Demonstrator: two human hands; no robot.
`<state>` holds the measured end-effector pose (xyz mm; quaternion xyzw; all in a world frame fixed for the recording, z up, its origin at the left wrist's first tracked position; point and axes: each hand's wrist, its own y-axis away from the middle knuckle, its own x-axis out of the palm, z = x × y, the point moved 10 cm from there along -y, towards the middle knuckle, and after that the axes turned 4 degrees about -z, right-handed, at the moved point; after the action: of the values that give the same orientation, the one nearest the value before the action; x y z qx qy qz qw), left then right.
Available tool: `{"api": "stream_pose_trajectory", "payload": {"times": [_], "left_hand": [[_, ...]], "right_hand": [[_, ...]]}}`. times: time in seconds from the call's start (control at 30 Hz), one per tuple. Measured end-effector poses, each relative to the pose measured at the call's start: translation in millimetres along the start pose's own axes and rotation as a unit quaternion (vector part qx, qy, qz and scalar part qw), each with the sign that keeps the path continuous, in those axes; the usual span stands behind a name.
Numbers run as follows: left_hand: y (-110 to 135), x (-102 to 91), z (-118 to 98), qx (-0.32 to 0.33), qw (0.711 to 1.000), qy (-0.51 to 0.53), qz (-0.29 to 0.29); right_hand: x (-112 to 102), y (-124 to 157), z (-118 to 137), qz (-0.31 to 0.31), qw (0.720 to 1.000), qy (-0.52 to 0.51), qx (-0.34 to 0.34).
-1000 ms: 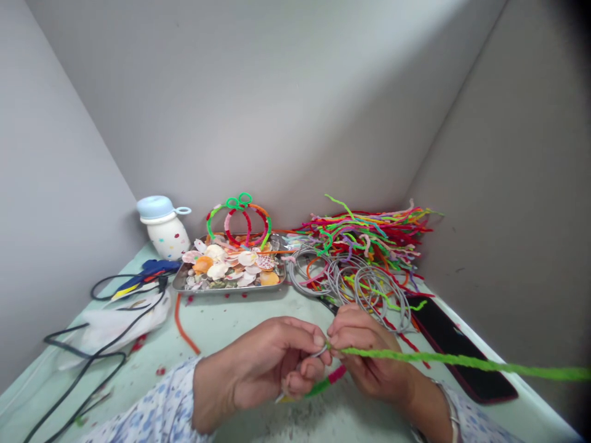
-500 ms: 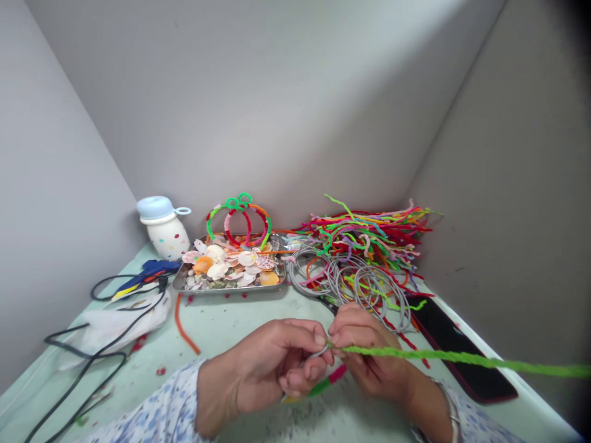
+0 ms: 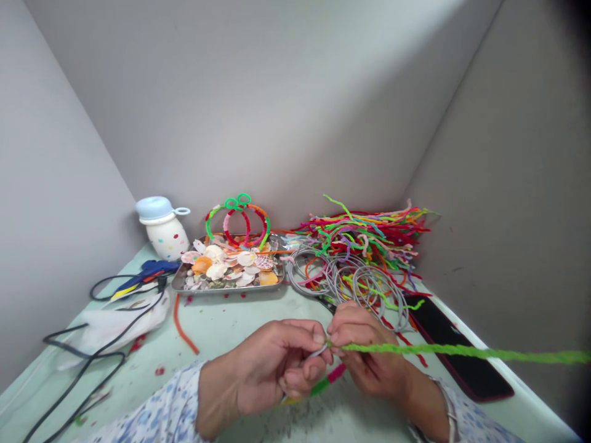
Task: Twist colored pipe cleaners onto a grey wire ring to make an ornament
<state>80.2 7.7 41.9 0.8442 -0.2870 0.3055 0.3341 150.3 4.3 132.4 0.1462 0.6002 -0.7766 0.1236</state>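
Observation:
My left hand (image 3: 270,366) is closed, its thumb and forefinger pinching a grey wire ring (image 3: 317,352). Below the fingers, part of the ring shows a pink and green fuzzy wrapping (image 3: 327,380), with a bit of yellow; the palm hides the rest. Close beside it, my right hand (image 3: 369,354) pinches a lime-green pipe cleaner (image 3: 462,351) near its end, where it meets the bare wire. The pipe cleaner's long free length stretches out past the right edge of the view.
Behind the hands lie grey wire rings (image 3: 369,289) and a heap of coloured pipe cleaners (image 3: 369,231). A metal tray (image 3: 231,290) holds shells and finished-looking fuzzy rings (image 3: 247,224). A phone (image 3: 462,351) lies right; a bottle (image 3: 166,237), black cable (image 3: 92,357) and blue-handled tool (image 3: 150,271) are left.
The pipe cleaner's free length has shifted slightly upward at the right. Both hands keep nearly the same place and grip.

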Motion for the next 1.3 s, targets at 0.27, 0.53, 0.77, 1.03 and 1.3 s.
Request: {"api": "stream_pose_trajectory", "payload": {"times": [0.27, 0.53, 0.77, 1.03, 1.3], "left_hand": [[-0.6, 2.3, -0.9, -0.001, 1.0, -0.011, -0.009], [0.5, 0.5, -3.1, 0.016, 0.999, -0.039, -0.022], [1.3, -2.3, -8.2, 0.046, 0.994, -0.089, -0.051], [3.2, -9.3, -17.7, 0.104, 0.977, -0.156, -0.099], [2.5, -2.9, -11.4, 0.051, 0.993, -0.094, -0.058]], "right_hand": [[-0.3, -2.4, 2.2, -0.001, 1.0, -0.009, -0.005], [1.4, -0.6, 0.8, 0.004, 1.0, -0.006, -0.004], [3.2, -0.1, 1.1, 0.021, 1.0, -0.009, 0.004], [3.6, 0.5, -1.4, 0.008, 1.0, -0.016, 0.0], [2.0, 1.1, -1.5, 0.009, 1.0, -0.012, 0.0]]}}
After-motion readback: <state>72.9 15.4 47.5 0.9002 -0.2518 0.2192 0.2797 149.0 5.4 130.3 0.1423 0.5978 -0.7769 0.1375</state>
